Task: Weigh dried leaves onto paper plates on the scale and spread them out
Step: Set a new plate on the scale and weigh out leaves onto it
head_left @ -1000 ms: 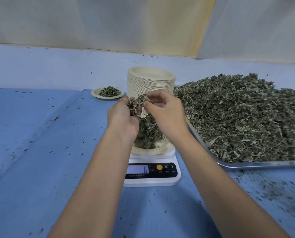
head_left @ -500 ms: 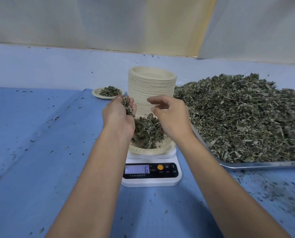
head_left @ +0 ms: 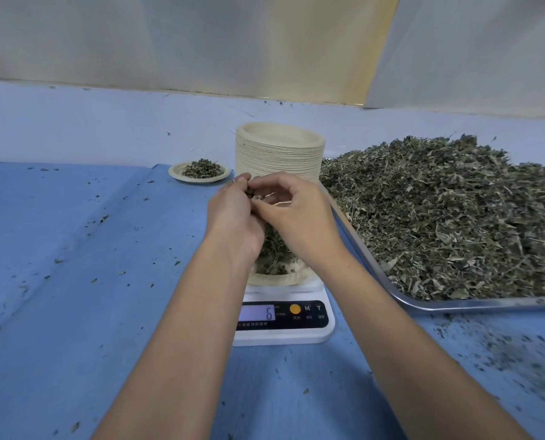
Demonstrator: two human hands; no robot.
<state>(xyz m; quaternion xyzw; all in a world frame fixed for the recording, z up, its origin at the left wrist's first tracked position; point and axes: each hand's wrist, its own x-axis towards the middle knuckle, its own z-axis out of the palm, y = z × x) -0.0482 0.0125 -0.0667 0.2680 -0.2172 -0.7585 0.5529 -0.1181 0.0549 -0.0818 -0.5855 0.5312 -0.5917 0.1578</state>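
- Hands: the left hand point(head_left: 233, 217) and the right hand point(head_left: 296, 217) are brought together, fingers curled, and both pinch a small dark clump of leaves point(head_left: 250, 194) where their tips meet.
- Dried leaves point(head_left: 274, 254) lie in a loose pile directly below the two hands, showing in the gap between the wrists; the hands hide most of the pile.
- The pile sits on a paper plate point(head_left: 277, 280), whose near rim shows just under the wrists.
- The plate rests on a white scale point(head_left: 284, 336), nearer the person than the hands and between the two forearms.
- Writing on the scale: the lit display point(head_left: 257, 313) reads "6". Beside it are an orange round button and the letters "M" and "T". The small print under them is too fine to read.
- A tall stack of paper plates point(head_left: 279, 154) stands just beyond the hands.
- Beyond the left hand and off to its left, a second plate point(head_left: 176, 173) holds a small heap of leaves.
- To the right of the right hand, a metal tray point(head_left: 455, 304) carries a large heap of leaves point(head_left: 439, 217); its near corner runs close beside the right wrist.
- The blue surface point(head_left: 74, 281) under it all is flecked with leaf crumbs, thickest to the right of the right forearm.
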